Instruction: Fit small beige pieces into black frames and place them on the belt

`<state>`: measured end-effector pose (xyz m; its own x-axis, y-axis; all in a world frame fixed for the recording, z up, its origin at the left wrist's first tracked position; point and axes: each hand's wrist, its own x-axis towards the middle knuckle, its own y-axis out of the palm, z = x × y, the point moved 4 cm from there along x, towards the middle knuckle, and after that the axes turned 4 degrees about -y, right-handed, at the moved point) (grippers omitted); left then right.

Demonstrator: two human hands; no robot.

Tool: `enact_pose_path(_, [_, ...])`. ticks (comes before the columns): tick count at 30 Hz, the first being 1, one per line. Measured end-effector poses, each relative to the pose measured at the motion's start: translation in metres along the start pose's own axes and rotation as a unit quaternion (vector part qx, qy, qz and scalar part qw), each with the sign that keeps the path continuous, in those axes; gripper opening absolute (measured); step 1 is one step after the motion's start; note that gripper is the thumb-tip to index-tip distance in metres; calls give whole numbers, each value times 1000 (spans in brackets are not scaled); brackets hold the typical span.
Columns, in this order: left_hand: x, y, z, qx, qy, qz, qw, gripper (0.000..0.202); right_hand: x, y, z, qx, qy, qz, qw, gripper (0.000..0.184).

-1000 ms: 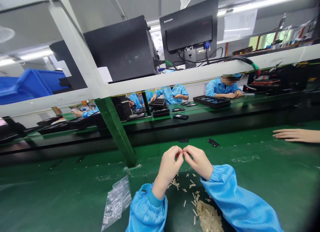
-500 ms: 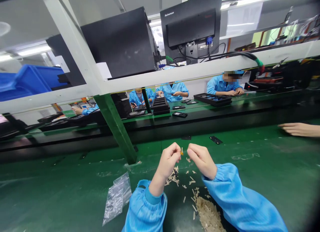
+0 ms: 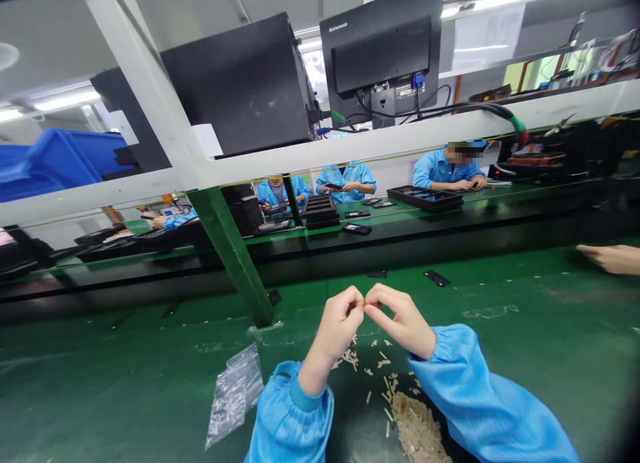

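My left hand (image 3: 336,326) is closed in a pinch above the green bench, holding a small yellow-orange piece (image 3: 365,306) that is almost covered by fingertips. Against it, my right hand (image 3: 403,320) is pinched too, thumb and forefinger meeting the left fingertips. Whatever lies between the right fingers is too small to make out. Below the hands are scattered pale strips (image 3: 350,358), and nearer me a heap of similar beige scraps (image 3: 417,426) lies by my right sleeve. A clear plastic bag (image 3: 234,396) lies flat left of my left sleeve.
Flat black parts (image 3: 437,278) lie beyond my hands. Another person's hand (image 3: 613,258) rests at the right edge. A green post (image 3: 233,260) stands front left, under a white shelf beam (image 3: 300,158) with monitors. Co-workers in blue sit across, near black trays (image 3: 425,198).
My right hand has moved left, and its fingertips now meet those of my left hand, covering most of the yellow piece. The other person's hand at the right has shifted outward.
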<state>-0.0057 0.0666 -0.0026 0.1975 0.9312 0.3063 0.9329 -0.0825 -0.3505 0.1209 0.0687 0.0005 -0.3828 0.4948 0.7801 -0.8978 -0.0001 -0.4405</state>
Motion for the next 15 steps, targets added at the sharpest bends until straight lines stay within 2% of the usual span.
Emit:
enact_pose_path(6, [-2, -1, -2, 17, 10, 6, 1000, 11, 0, -1, -5, 23, 14, 31, 999, 26])
enact_pose_path(15, [1, -2, 3, -72, -15, 44, 996, 6, 2, -1, -1, 70, 28, 74, 994, 35])
